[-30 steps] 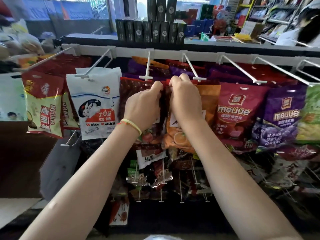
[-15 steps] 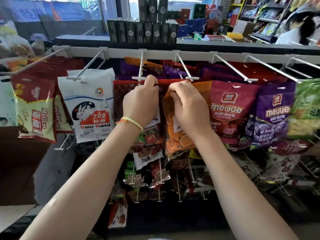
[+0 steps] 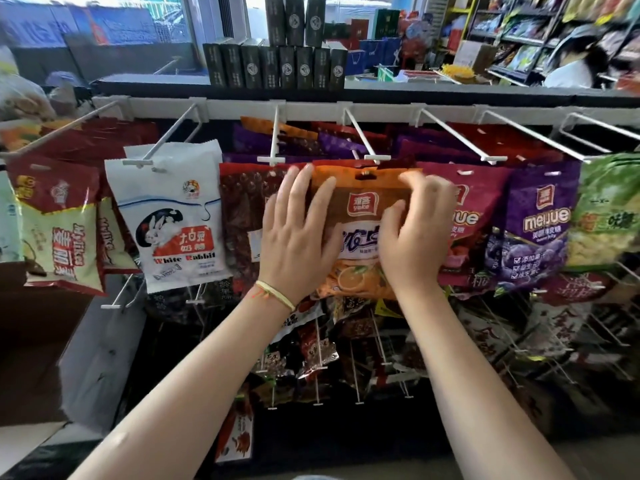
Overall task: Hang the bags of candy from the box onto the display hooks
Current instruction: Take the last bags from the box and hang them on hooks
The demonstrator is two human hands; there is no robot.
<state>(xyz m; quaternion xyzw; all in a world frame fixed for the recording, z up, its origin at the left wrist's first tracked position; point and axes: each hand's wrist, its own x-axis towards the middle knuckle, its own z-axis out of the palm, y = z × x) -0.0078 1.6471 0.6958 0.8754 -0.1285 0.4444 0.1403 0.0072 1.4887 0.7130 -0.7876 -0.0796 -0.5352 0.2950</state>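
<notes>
Now the orange candy bag [image 3: 363,188] hangs between both hands, left fingers [image 3: 298,192] flat, right fingers [image 3: 415,188] curled on it.

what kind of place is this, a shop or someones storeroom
Most likely a small shop. Candy bags such as the white rabbit bag and the purple bag hang in rows on white display hooks, dark boxes stand on the counter above, and stocked shelves fill the back.
</notes>
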